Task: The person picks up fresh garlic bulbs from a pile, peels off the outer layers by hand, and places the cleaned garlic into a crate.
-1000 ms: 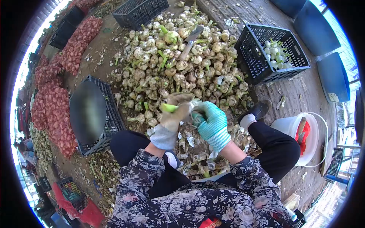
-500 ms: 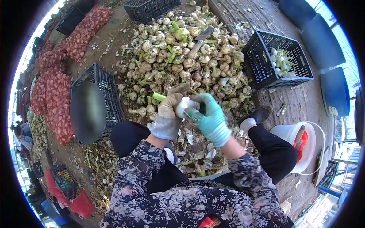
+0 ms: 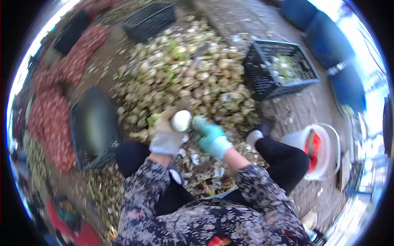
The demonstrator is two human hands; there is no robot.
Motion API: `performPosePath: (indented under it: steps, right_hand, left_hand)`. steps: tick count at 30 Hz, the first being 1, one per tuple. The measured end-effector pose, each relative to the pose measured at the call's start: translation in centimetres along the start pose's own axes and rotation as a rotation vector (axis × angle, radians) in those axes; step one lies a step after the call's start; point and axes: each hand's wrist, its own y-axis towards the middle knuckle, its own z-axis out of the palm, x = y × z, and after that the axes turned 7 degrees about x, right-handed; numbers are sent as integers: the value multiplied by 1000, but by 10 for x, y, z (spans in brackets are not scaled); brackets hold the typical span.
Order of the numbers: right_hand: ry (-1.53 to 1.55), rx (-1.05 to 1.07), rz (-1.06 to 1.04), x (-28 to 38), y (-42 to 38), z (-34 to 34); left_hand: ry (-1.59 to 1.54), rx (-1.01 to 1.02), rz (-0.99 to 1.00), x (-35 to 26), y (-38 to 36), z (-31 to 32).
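Note:
A smooth white garlic bulb sits in my left hand, which wears a pale, soiled work glove and is closed round it. The bulb's green stalk pokes out on the left side of that glove. My right hand, in a turquoise glove, is just right of the bulb with its fingers curled in. Whatever those fingers hold is blurred and hidden. Beyond both hands spreads a large heap of unpeeled garlic bulbs, and a bladed tool lies on top of it.
A black crate at the right holds white bulbs with green stalks. Another crate stands at the left, near red mesh sacks. A white bucket with a red item inside stands beside my right knee. Peeled skins litter the ground between my legs.
The view has shifted and blurred. My right hand has drawn away from the bulb, so more of its white surface shows. The left hand still grips the bulb.

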Motion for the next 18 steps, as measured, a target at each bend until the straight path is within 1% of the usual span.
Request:
performPosePath:
  steps: [1,3,4,5,7,8,9,11,12,13,14,15,16,18]
  right_hand:
    - [-263,262,213,-2,3,-7]
    - [131,-85,89,-36,0,11]
    - [502,-108,18,-20,-4,6]
    - [752,-102,-197,-1,-6,5]
    - [697,-153,-235,-11,7,19]
    - [927,-42,-42,-13,7,7]
    - [1354,82,49,-47,16,6]
    - [1354,-261,243,-78,24,-29]
    - [1367,-363,143,-118,29,-48]
    - [1318,-417,-38,-74,16,-90]
    - [1376,-463,-260,-80,20,-117]
    - [1548,-483,-327,-101,31,-127]
    - [647,-365,-107,-112,55,-131]
    - [282,-329,212,-131,98,-118]
  left_hand:
    - [211,29,-1,4,6,-4]
    - [-1046,-91,-313,-2,12,4]
    - [-998,1,-361,2,12,5]
    - [-729,88,-166,-11,5,16]
    - [-663,170,-227,24,5,24]
    - [-676,187,-265,22,5,25]
    - [-104,154,28,44,4,21]
    - [-520,-8,-200,32,17,11]
    - [-734,-92,-321,20,19,6]
    - [-753,-236,-384,-2,17,-5]
    - [-812,-350,-365,8,19,-13]
    - [-865,-458,-339,16,21,-23]
    - [-911,-502,-359,22,24,-28]
    - [-795,-481,-409,13,27,-25]
